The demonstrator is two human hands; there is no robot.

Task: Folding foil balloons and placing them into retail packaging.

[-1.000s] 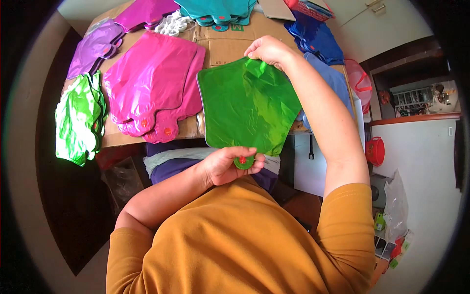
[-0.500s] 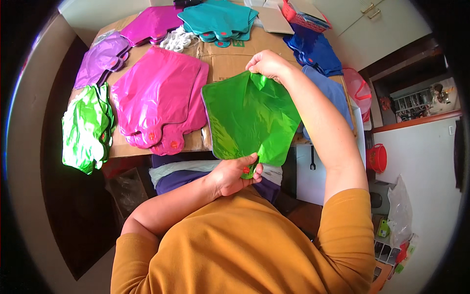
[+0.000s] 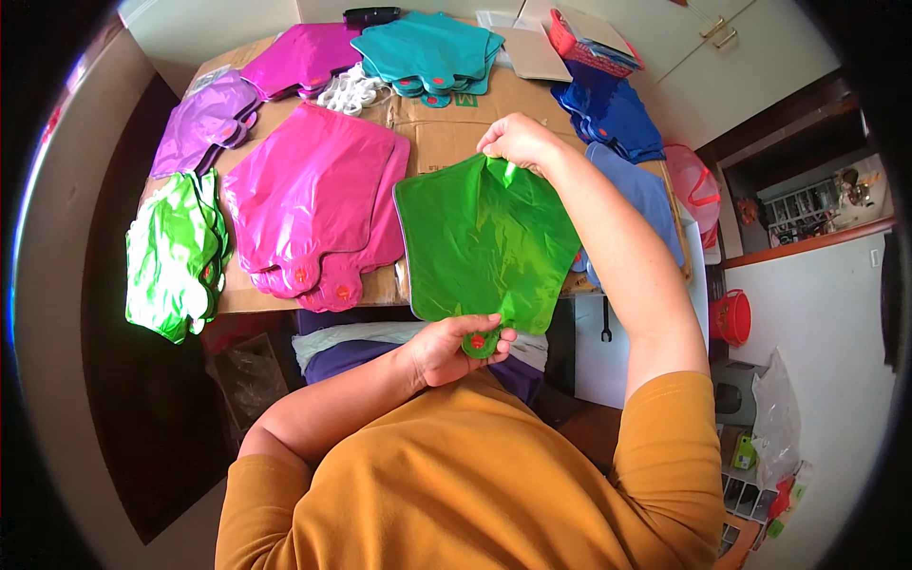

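Note:
Both my hands hold a flat, shiny green foil sheet [image 3: 484,242], which looks like an uninflated foil balloon, in front of me over the table's near edge. My left hand [image 3: 451,350] grips its lower end, thumb on top, by a round tab with a red mark. My right hand [image 3: 521,142] pinches the top corner between thumb and fingers. The sheet is spread between them, with creases near both grips. Left of it lie large pink foil sheets [image 3: 313,190] with round tabs. A bright green foil stack [image 3: 176,256] hangs partly over the table's left corner.
Cardboard [image 3: 432,133] covers the table. Around it lie purple [image 3: 201,123], magenta [image 3: 302,57], teal [image 3: 427,52], dark blue [image 3: 613,109] and light blue foil stacks [image 3: 632,195]. White cord [image 3: 351,90] lies at the back. A red basket [image 3: 594,46] stands back right; a red bucket [image 3: 731,316] is further right.
The view has shifted slightly, so the table sits a little lower. The red-marked tab shows more fully in my left hand. Both hands keep their hold on the green foil.

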